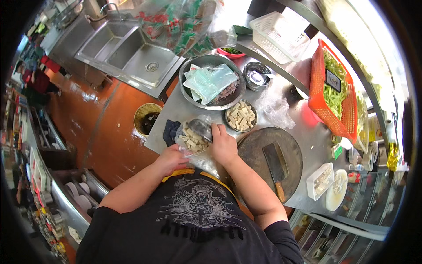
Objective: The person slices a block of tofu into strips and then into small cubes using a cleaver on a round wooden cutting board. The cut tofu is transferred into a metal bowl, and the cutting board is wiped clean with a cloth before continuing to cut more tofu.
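Note:
My left hand [173, 160] grips the rim of a clear plastic bag [184, 151] at the table's near edge. In my right hand [223, 144] is a metal bowl [201, 128], tipped over the bag. Pale cut blocks, perhaps tofu [194, 142], lie in the bag beneath the bowl. A dark cloth [169, 132] lies just left of the bag. Beyond my right hand stands a second metal bowl [226, 119], filled with similar pale pieces [242, 115]. To the right, a cleaver [276, 161] with a wooden handle lies on a round chopping block [250, 143].
A large metal basin [185, 92] holds plastic-wrapped packs [211, 82] and shredded meat. Further right, an orange basket [347, 122] of green strips carries a phone [333, 80]. A bucket [140, 115] stands on the floor, below a double sink [145, 56]. Another person [36, 77] is far left.

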`<state>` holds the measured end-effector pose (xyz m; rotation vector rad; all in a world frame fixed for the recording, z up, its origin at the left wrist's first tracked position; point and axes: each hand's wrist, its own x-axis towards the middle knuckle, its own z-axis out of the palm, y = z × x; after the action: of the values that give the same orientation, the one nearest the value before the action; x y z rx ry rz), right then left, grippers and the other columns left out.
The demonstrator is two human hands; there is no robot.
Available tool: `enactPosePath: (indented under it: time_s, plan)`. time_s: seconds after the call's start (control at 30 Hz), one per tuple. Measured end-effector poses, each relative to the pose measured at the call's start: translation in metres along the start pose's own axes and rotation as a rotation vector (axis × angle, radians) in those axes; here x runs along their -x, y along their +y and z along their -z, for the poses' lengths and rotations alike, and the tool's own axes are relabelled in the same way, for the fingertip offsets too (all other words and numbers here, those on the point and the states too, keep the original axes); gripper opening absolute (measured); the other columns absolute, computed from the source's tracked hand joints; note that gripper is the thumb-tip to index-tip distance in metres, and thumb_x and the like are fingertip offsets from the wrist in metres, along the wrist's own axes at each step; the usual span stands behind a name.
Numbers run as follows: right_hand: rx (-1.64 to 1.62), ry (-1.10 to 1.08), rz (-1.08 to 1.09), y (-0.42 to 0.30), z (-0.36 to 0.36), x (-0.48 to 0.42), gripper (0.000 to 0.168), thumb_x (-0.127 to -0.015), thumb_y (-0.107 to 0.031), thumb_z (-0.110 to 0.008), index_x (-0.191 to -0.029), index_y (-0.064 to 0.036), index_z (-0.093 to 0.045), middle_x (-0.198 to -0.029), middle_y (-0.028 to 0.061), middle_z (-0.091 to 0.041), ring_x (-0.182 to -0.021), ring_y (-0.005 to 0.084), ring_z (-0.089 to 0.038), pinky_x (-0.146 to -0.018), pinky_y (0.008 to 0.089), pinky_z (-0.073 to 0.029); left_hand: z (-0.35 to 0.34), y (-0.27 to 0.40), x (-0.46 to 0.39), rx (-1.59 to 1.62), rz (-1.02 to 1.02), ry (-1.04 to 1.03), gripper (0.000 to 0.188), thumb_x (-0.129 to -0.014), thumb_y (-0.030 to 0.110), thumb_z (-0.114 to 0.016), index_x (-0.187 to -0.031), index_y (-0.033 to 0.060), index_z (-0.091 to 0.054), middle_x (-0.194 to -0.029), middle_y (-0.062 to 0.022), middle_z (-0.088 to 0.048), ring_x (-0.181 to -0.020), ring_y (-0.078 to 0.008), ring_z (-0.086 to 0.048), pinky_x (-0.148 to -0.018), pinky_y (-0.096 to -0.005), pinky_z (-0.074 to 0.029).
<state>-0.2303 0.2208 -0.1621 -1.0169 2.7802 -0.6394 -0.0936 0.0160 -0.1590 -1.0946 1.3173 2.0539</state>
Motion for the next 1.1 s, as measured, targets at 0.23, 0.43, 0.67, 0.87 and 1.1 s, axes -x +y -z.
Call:
enactPosePath:
  time_s: [0.23,0.43,0.67,0.87,1.1]
  plan:
    - [-0.331,0.175,-0.115,0.001,0.029,0.002,0.060,-0.083,0.004,-0.064,-0.143,-0.002,-0.055,-0.131,0.0220,-0.064,-0.107,0.0494,-0.068,-0.092,0.0546,-0.059,0.019,0.010,-0.001,-0.118,-0.146,0.032,0.021,-0.104,0.012,-0.065,-0.125,0.0090,-0.065,-0.114,-0.0050,-0.078,-0.101,-0.0231,-0.078,-0.083,-0.0400,-0.063]
    - [-0.868,0.186,-0.447,0.038,0.021,-0.008,0.057,-0.087,0.007,-0.059,-0.144,0.003,-0.058,-0.132,0.0249,-0.072,-0.125,0.0351,-0.070,-0.110,0.0399,-0.052,0.025,0.021,-0.003,-0.985,-0.474,0.303,0.036,-0.097,0.012,-0.060,-0.133,0.0046,-0.063,-0.118,-0.0190,-0.076,-0.101,-0.0377,-0.076,-0.086,-0.0478,-0.061]
    - [-0.556,0.064,-0.124,-0.011,0.015,-0.008,0.062,-0.086,0.005,-0.065,-0.147,0.001,-0.054,-0.133,0.0294,-0.064,-0.120,0.0494,-0.067,-0.105,0.0503,-0.055,-0.034,0.061,0.001,-1.433,-0.618,0.010,0.039,-0.086,0.013,-0.067,-0.124,0.0085,-0.071,-0.114,-0.0249,-0.076,-0.104,-0.0464,-0.073,-0.089,-0.0554,-0.059]
    - [-0.761,0.381,-0.370,0.042,0.041,-0.047,0.044,-0.088,0.006,-0.060,-0.131,0.003,-0.062,-0.111,0.0214,-0.069,-0.093,0.0356,-0.073,-0.076,0.0464,-0.060,0.000,0.040,-0.016,-1.507,-0.513,0.040,0.048,-0.086,0.015,-0.069,-0.133,0.0100,-0.070,-0.113,-0.0268,-0.075,-0.105,-0.0451,-0.073,-0.091,-0.0543,-0.059]
    - [-1.603,-0.174,-0.560,0.128,0.082,-0.112,0.055,-0.098,-0.028,-0.081,-0.137,0.004,-0.060,-0.124,0.0185,-0.070,-0.104,0.0276,-0.074,-0.087,0.0408,-0.065,0.042,-0.006,-0.022,-0.774,-0.483,0.041,0.021,-0.092,0.009,-0.069,-0.112,0.0046,-0.074,-0.089,-0.0095,-0.073,-0.082,-0.0187,-0.070,-0.073,-0.0355,-0.056]
